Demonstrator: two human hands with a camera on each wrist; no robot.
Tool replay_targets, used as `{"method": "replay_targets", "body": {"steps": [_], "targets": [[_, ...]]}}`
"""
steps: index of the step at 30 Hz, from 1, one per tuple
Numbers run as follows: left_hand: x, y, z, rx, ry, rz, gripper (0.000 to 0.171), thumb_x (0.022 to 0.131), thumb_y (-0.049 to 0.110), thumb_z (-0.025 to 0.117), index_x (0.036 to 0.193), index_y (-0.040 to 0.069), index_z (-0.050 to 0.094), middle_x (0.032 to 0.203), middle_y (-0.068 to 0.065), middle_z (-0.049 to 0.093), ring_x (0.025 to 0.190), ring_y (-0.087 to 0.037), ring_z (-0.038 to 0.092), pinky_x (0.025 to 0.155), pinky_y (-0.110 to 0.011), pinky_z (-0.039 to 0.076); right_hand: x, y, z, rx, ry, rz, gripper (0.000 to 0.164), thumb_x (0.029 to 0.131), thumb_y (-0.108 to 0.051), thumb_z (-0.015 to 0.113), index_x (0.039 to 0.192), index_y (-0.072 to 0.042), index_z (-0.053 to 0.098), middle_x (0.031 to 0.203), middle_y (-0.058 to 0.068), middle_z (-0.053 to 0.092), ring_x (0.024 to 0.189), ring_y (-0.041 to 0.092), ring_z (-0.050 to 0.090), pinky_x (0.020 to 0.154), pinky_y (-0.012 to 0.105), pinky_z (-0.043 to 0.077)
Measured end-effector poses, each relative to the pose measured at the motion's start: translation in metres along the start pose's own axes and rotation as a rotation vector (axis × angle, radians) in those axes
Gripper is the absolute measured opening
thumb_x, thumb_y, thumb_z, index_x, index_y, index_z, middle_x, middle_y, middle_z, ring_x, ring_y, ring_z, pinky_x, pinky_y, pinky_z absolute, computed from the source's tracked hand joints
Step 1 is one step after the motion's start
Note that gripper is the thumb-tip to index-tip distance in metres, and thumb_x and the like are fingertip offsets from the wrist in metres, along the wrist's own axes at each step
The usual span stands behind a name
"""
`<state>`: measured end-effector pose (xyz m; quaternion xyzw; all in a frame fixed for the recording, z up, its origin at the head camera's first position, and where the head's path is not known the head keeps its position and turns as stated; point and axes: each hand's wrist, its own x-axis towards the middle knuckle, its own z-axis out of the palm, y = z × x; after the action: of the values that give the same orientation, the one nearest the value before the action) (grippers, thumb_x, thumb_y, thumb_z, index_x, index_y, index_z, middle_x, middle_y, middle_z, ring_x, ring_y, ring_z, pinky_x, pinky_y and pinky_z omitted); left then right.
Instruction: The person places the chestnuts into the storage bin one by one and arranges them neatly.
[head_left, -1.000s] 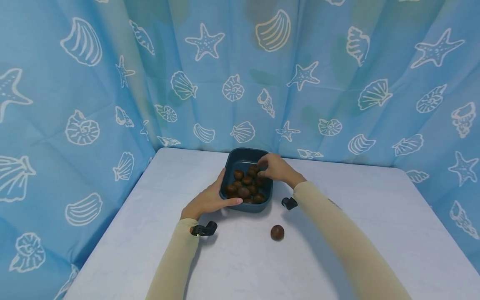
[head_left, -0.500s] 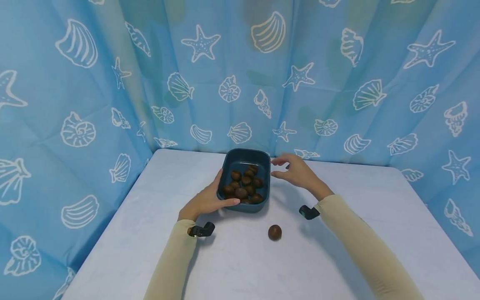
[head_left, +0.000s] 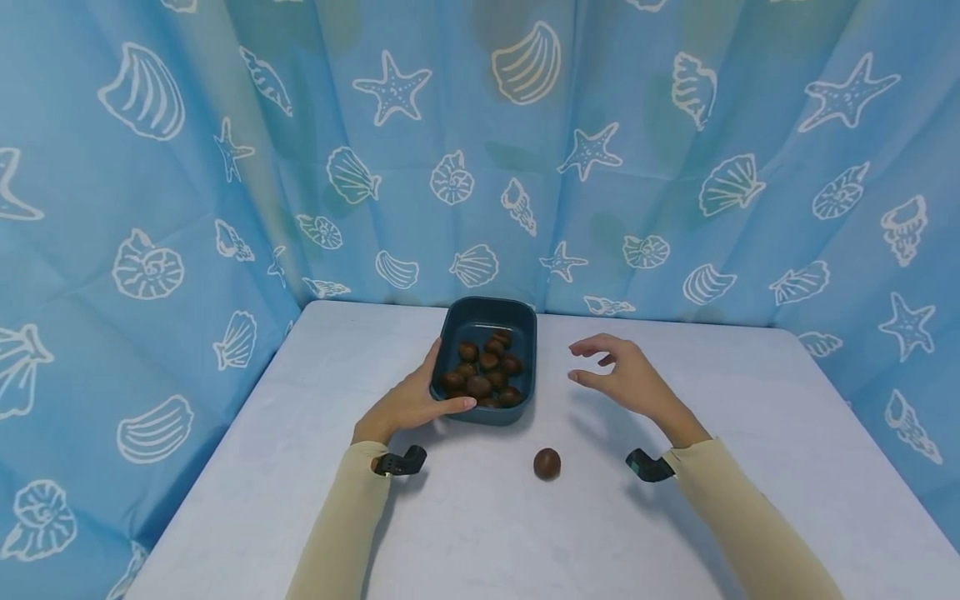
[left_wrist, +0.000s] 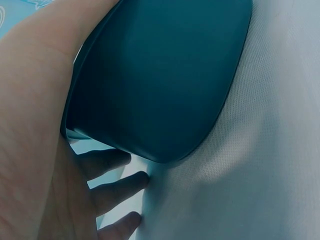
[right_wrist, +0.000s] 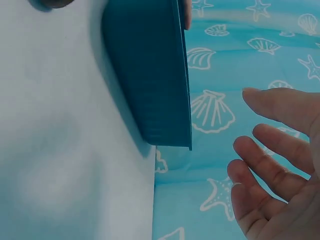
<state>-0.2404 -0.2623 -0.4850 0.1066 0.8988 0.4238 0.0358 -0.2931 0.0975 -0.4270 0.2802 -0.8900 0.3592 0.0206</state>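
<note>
A dark blue rectangular box (head_left: pixel 525 333) stands on the white-covered table, holding several brown chestnuts (head_left: pixel 478 386). My left hand (head_left: pixel 408 404) holds the box at its near left corner, thumb along the near rim and fingers at the left side. The left wrist view has the outer wall of the box (left_wrist: pixel 165 75) close up, with several fingertips showing past its edge. To the right of the box, my right hand (head_left: pixel 622 375) is in the air with thumb and fingers apart and nothing between them. One loose chestnut (head_left: pixel 547 464) lies in front of the box.
White cloth covers the table (head_left: pixel 465 533). A blue curtain (head_left: pixel 480 150) with white shell and starfish prints hangs behind it and along the sides. A small black camera (head_left: pixel 648 465) is worn at my right wrist, another (head_left: pixel 401 461) at my left.
My right hand has come out of the box and moved right and toward me, thumb and fingers apart. The left hand stays at the box; the loose chestnut has not moved on the table.
</note>
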Motion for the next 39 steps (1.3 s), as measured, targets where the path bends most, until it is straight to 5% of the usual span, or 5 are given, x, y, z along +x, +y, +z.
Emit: {"method": "replay_targets", "body": {"steps": [22,39], "targets": [[-0.003,0.002,0.003,-0.005,-0.019,-0.029,0.126,0.08,0.067,0.078,0.166,0.036,-0.008,0.175,-0.001,0.016,0.159,-0.033,0.028,0.121,-0.067,0.031,-0.049,0.021,0.019,0.06,-0.017,0.058,0.047,0.091,-0.028,0.081,0.134,-0.013,0.067,0.131,0.009,0.07,0.119,0.035,0.062,0.099,0.056,0.055],[-0.004,0.004,-0.001,0.003,-0.018,-0.04,0.125,0.081,0.071,0.075,0.166,0.037,-0.011,0.176,0.0,0.014,0.159,-0.033,0.027,0.121,-0.067,0.031,-0.058,0.02,0.036,0.127,-0.127,-0.047,0.05,0.088,-0.026,0.084,0.131,-0.006,0.067,0.123,0.011,0.073,0.113,0.033,0.065,0.094,0.048,0.055]]}}
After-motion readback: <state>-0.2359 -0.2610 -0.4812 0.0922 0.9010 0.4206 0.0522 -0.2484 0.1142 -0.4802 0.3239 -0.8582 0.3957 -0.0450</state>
